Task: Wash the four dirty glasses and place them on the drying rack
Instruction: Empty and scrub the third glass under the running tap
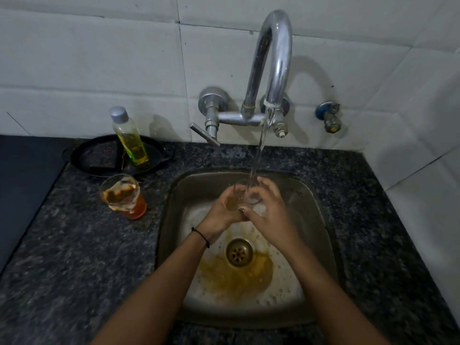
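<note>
A clear glass point(242, 196) sits under the running stream of the chrome tap point(270, 70), over the steel sink point(321, 235). My left hand point(225, 209) wraps its left side and my right hand point(267, 207) cups its right side, fingers spread over the rim. Yellowish liquid shows in the glass bottom. A dirty glass point(123, 195) with orange liquid and brown residue stands on the dark granite counter point(74, 257), left of the sink. No drying rack is in view.
A bottle of yellow liquid point(129, 138) stands on a black pan point(104, 155) at the back left. Yellow-brown water pools around the sink drain point(239, 252). A small valve point(328, 118) sticks out of the tiled wall at the right.
</note>
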